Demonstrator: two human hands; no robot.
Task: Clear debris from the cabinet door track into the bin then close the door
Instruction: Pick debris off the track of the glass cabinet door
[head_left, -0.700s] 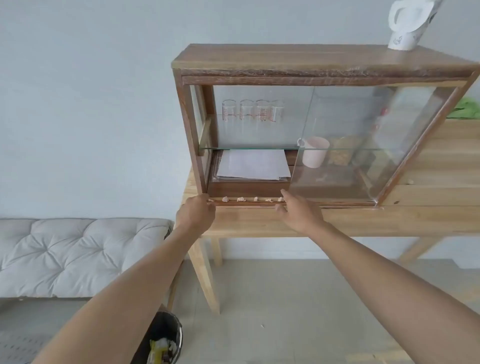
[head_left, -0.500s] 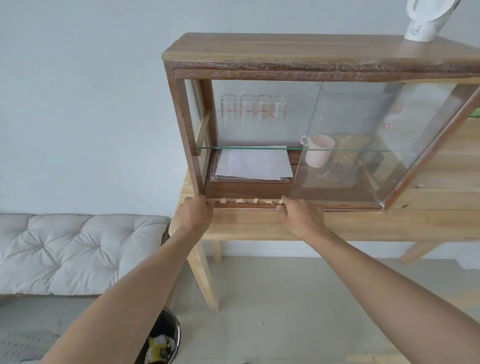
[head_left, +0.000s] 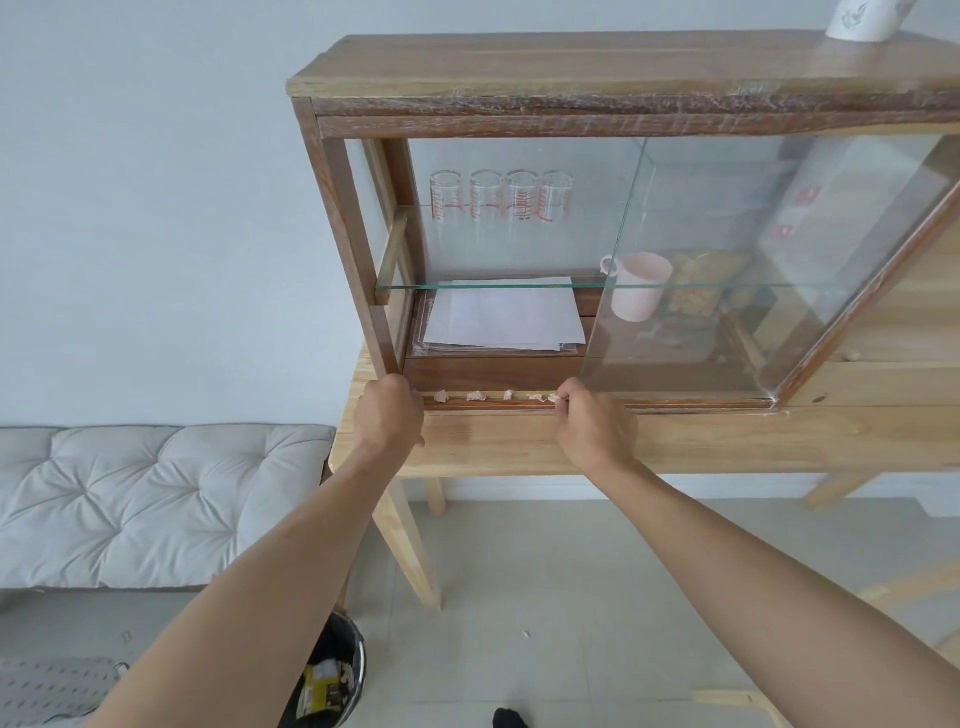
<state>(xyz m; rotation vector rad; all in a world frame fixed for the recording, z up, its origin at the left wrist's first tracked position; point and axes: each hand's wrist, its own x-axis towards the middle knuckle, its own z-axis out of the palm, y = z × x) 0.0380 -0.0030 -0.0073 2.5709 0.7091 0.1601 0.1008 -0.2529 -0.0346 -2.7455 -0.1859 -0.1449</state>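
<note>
A wooden cabinet (head_left: 571, 67) with glass sliding doors stands on a light wooden table (head_left: 675, 441). Its left side is open; the glass door (head_left: 727, 260) is slid to the right. Several small pale debris scraps (head_left: 475, 396) lie along the bottom door track (head_left: 493, 402). My left hand (head_left: 389, 415) grips the cabinet's lower left corner post. My right hand (head_left: 592, 421) pinches the rightmost scrap (head_left: 554, 398) at the track, beside the glass door's edge. A dark bin (head_left: 335, 680) with yellow rubbish stands on the floor below, partly hidden by my left arm.
Inside the cabinet are several glass beakers (head_left: 501, 202), a pink mug (head_left: 639, 286) and white papers (head_left: 504, 317). A white jug (head_left: 862, 18) stands on the cabinet top. A grey tufted cushion bench (head_left: 145, 499) lies at the left. Table legs (head_left: 410, 545) reach the tiled floor.
The view has tilted up and closer to the cabinet. My right hand's fingers have closed onto the rightmost scrap in the track. My left hand stays on the corner.
</note>
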